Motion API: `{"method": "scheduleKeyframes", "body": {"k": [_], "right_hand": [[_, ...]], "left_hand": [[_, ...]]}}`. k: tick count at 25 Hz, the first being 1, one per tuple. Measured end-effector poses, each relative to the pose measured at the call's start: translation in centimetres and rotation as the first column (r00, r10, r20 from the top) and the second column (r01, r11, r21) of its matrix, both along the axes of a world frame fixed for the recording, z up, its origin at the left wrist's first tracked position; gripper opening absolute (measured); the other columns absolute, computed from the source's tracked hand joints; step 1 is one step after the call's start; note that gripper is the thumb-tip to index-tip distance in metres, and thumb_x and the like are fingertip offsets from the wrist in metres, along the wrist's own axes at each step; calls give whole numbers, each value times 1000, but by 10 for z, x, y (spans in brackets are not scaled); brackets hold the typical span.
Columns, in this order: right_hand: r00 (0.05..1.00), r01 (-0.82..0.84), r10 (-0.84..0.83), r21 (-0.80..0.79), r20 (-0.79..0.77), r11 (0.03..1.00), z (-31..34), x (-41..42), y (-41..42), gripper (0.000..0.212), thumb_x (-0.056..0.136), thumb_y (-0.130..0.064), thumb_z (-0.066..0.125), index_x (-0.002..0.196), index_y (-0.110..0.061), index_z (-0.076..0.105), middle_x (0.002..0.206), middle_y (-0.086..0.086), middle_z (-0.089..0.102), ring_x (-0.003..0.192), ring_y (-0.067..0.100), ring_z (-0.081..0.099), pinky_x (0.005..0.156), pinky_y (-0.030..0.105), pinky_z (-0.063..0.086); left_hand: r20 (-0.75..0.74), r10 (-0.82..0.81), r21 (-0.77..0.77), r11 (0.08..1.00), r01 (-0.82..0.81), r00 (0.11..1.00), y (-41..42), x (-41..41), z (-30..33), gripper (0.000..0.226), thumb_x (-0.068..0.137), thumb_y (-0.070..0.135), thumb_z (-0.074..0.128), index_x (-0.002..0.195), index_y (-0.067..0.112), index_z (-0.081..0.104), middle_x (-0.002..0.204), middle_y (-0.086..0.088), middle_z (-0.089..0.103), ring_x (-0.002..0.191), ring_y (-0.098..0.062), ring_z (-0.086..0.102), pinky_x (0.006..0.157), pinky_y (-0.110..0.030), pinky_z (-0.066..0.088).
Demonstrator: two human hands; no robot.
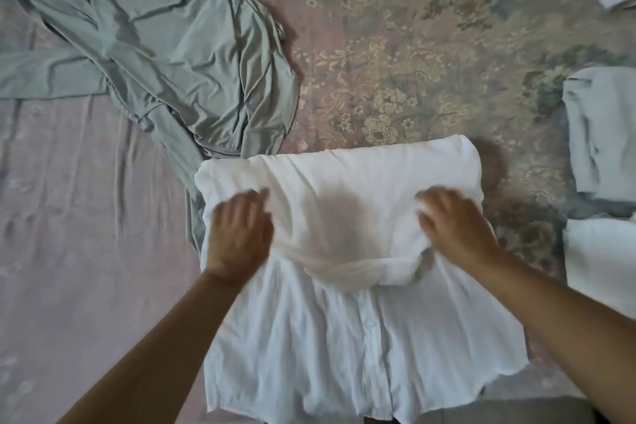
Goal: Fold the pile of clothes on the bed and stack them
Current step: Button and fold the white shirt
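White button shirt [344,337] on bed [86,251], top part folded over. Left hand [239,234] and right hand [454,227] press flat on fold, fingers relaxed, gripping nothing. Unfolded grey-green garment [172,55] behind-left.

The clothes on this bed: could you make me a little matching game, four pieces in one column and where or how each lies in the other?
Things:
1. white shirt
2. grey-green shirt
3. pale blue folded garment
4. left hand

Places or states:
a. crumpled, unfolded, far left
b. folded, at the right edge
c. in the middle, top part turned down
d. flat on white cloth

Pairs: 1-c, 2-a, 3-b, 4-d
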State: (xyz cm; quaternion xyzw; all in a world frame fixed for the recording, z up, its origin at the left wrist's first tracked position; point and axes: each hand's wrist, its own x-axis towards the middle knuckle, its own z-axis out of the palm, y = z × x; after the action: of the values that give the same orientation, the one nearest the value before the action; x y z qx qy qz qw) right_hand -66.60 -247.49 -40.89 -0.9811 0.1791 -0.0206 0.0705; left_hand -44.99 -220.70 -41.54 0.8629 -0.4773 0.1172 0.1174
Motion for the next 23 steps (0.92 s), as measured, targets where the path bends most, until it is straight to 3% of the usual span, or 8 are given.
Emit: {"method": "scheduleKeyframes", "body": {"k": [2,4,6,8,11,15,19,23], "right_hand": [[883,468,-467,46,-42,882,-3,14,-32,33,88,-21,53,114,0,53,110,29,56,98,46,55,80,50,46],[668,744,-717,209,-201,634,-5,23,-54,44,91,-27,56,123,1,49,123,29,51,114,45,47,93,49,40],[577,805,-765,356,-285,475,-6,29,-64,52,90,-37,57,126,0,47,127,26,52,117,42,48,96,47,40],[561,787,-777,475,-286,394,-3,31,-73,57,87,-45,59,124,-2,51,124,23,56,114,40,53,95,45,41],[580,761,-762,525,-289,380,1,39,-84,61,78,-62,56,112,-12,62,109,16,65,102,35,60,93,43,45],[617,709,-716,624,-326,327,0,47,-92,52,75,-50,73,98,-4,64,83,12,61,87,24,59,68,31,42],[534,742,-739,647,-411,176,-2,39,-93,49,84,-27,71,119,4,58,110,14,60,83,27,57,69,26,49],[562,740,-705,645,-434,193,-5,36,-98,41,85,-16,69,120,4,59,108,19,62,86,25,56,76,35,42]], "left_hand": [[-102,434,6,900,-435,895,-7,27,10,45,96,29,46,130,0,47,121,-23,56,107,-40,53,89,-45,35],[-409,657,153,734,-662,633,-14,44,17,59,95,39,49,139,0,37,136,-22,45,123,-39,43,101,-47,29],[-661,677,223,588,-778,322,-17,55,20,62,92,46,54,134,2,40,130,-17,50,120,-35,47,99,-42,35],[-808,568,208,521,-828,154,-14,63,18,42,89,44,59,102,4,56,93,-9,60,94,-29,56,77,-34,44],[-888,454,197,521,-830,75,-8,74,20,39,87,38,64,66,9,50,64,-2,46,68,-20,46,57,-28,35],[-947,312,110,535,-837,75,2,73,19,22,83,24,70,75,5,60,69,-2,53,63,-14,48,57,-26,41],[-856,516,316,572,-757,33,9,67,9,23,82,18,70,70,4,57,57,-1,43,52,-16,40,43,-23,32],[-781,623,424,572,-702,36,8,75,10,34,83,21,68,57,12,48,55,-2,42,55,-19,44,46,-22,35]]}}
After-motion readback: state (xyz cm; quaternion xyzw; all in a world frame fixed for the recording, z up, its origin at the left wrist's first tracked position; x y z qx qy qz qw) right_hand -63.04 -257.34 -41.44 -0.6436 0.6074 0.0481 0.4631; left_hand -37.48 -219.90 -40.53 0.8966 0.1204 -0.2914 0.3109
